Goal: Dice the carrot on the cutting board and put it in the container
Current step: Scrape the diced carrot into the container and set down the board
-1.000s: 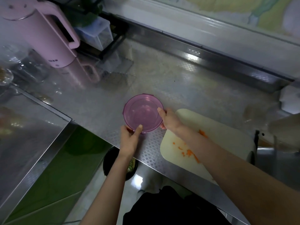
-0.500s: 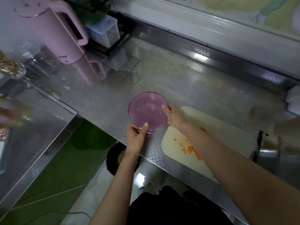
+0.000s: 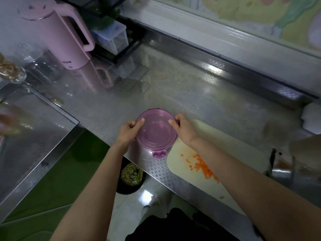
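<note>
Left hand (image 3: pixel 127 132) and right hand (image 3: pixel 184 130) grip opposite sides of the lidded purple container (image 3: pixel 156 132), apparently to unclip it, just left of the cutting board (image 3: pixel 231 146) bearing diced carrot (image 3: pixel 202 166).

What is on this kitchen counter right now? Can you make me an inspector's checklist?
Surface: shiny steel counter, patterned near the front edge.
Job's things: purple container with its lid on, just left of the cutting board; diced carrot lies on the board. What is inside the container cannot be told.
Clutter: pink kettle, clear boxes on a black rack, glass jar.
Hands: left hand and right hand grip opposite sides of the container, thumbs on the lid.
Cables: nothing seen.
Surroundings: black bin holding scraps on the floor below the counter.
</note>
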